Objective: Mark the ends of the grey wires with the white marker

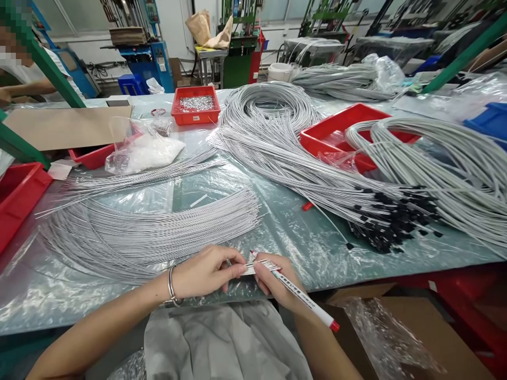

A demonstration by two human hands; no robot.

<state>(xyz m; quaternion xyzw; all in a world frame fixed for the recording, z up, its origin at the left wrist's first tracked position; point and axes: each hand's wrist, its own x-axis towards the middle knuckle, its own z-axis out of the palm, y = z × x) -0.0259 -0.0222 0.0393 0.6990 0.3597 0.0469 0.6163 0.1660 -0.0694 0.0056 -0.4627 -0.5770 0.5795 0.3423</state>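
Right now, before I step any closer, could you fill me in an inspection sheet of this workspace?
Surface: table covered with shiny clear plastic sheeting.
Job's things: thin pale strands and a red-and-white marker, both at the hands.
Clutter: red tray of small shiny pieces, clear plastic bag, white scrap.
Grip: left hand pinches the strands; right hand holds the marker, its thumb at the strands.
Cables: spread bundle at left; black-tipped bundle beyond the hands; looped pale bundle at right.
Surroundings: green machine behind, another person's arm far left, cardboard box below the table edge.
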